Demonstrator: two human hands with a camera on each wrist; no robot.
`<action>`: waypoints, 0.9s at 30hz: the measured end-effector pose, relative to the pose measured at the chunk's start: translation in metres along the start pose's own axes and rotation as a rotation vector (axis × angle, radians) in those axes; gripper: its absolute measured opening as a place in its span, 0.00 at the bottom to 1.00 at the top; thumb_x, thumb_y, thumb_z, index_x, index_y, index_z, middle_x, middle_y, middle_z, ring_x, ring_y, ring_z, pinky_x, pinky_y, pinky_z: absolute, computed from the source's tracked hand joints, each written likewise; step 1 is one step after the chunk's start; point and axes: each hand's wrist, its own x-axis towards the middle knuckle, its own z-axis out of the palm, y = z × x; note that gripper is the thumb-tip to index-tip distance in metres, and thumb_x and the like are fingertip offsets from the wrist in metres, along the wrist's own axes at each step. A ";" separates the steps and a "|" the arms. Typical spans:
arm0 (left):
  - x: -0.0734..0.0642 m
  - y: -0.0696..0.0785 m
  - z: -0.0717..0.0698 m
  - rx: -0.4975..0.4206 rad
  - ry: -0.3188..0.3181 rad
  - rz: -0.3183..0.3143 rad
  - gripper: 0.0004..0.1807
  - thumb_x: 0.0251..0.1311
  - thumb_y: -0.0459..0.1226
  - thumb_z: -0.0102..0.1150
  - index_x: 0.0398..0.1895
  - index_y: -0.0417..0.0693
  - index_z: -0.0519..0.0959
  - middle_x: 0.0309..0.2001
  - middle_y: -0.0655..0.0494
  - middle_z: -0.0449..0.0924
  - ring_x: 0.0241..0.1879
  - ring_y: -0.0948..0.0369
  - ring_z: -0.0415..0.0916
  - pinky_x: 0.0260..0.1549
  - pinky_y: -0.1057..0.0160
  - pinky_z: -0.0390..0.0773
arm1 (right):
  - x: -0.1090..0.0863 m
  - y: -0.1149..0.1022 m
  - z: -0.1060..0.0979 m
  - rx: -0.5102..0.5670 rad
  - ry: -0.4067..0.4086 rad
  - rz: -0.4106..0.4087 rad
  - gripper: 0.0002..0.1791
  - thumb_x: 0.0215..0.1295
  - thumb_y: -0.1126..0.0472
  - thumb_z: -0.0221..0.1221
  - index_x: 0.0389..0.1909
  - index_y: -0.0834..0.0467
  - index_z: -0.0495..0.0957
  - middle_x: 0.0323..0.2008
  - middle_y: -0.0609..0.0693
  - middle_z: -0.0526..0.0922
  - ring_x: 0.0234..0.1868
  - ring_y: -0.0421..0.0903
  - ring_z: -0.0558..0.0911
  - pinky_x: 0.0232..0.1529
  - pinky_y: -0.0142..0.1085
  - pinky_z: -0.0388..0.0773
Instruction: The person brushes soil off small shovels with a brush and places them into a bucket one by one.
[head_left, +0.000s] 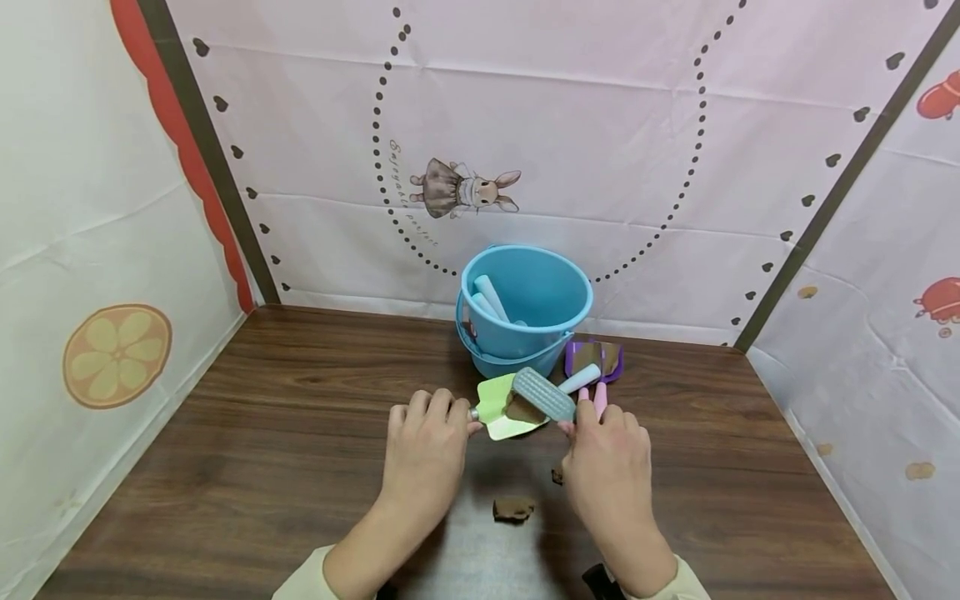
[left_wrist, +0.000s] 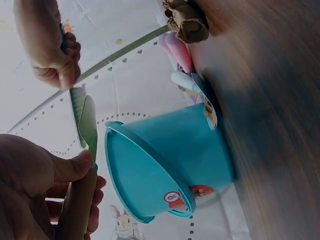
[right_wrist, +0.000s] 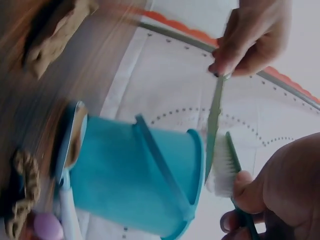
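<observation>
In the head view my left hand (head_left: pixel 426 446) grips the handle of a lime-green garden trowel (head_left: pixel 491 404); its wooden handle (left_wrist: pixel 77 205) shows in the left wrist view. My right hand (head_left: pixel 611 458) holds a grey-green brush (head_left: pixel 543 394) by its handle. Its white bristles (right_wrist: pixel 222 172) face the trowel blade, close to or touching it. Both tools are raised off the table, in front of the blue bucket (head_left: pixel 525 329). A brownish patch shows beside the brush head over the blade; I cannot tell what it is.
Light-blue handles (head_left: pixel 491 298) stand inside the bucket. Beside it lie a purple shovel (head_left: pixel 617 371) bearing brown pieces, pink handles (head_left: pixel 602 398) and a shovel with a light-blue handle (head_left: pixel 581 379). Crumpled brown scraps (head_left: pixel 513 508) lie on the wooden table (head_left: pixel 300 433). Printed cloth walls (head_left: pixel 600 167) enclose it.
</observation>
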 end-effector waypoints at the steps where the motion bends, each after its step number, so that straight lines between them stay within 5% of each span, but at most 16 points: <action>1: 0.000 0.000 0.000 0.005 -0.005 -0.003 0.18 0.46 0.47 0.74 0.29 0.44 0.80 0.31 0.50 0.75 0.32 0.50 0.72 0.27 0.56 0.63 | -0.001 -0.002 -0.001 0.003 0.006 -0.013 0.15 0.64 0.56 0.68 0.39 0.65 0.80 0.21 0.56 0.68 0.23 0.54 0.69 0.25 0.44 0.64; 9: 0.000 0.003 0.000 0.055 -0.012 0.002 0.19 0.44 0.46 0.77 0.31 0.42 0.82 0.31 0.49 0.76 0.32 0.50 0.71 0.26 0.56 0.63 | -0.016 -0.024 0.006 0.034 0.014 -0.162 0.18 0.63 0.53 0.68 0.28 0.60 0.70 0.21 0.53 0.67 0.24 0.54 0.71 0.24 0.41 0.64; 18: 0.001 0.001 -0.005 0.039 -0.011 -0.013 0.18 0.48 0.48 0.72 0.30 0.42 0.80 0.30 0.49 0.76 0.32 0.50 0.72 0.26 0.55 0.64 | -0.007 -0.009 0.005 0.018 -0.010 -0.049 0.17 0.60 0.57 0.71 0.26 0.60 0.72 0.19 0.54 0.66 0.21 0.53 0.69 0.23 0.42 0.63; 27: 0.002 -0.003 -0.006 0.025 -0.021 -0.033 0.18 0.47 0.47 0.73 0.32 0.42 0.81 0.31 0.48 0.77 0.32 0.48 0.72 0.27 0.54 0.64 | -0.003 -0.001 -0.007 0.018 -0.038 0.007 0.13 0.62 0.57 0.70 0.34 0.62 0.79 0.20 0.53 0.65 0.21 0.52 0.66 0.24 0.43 0.63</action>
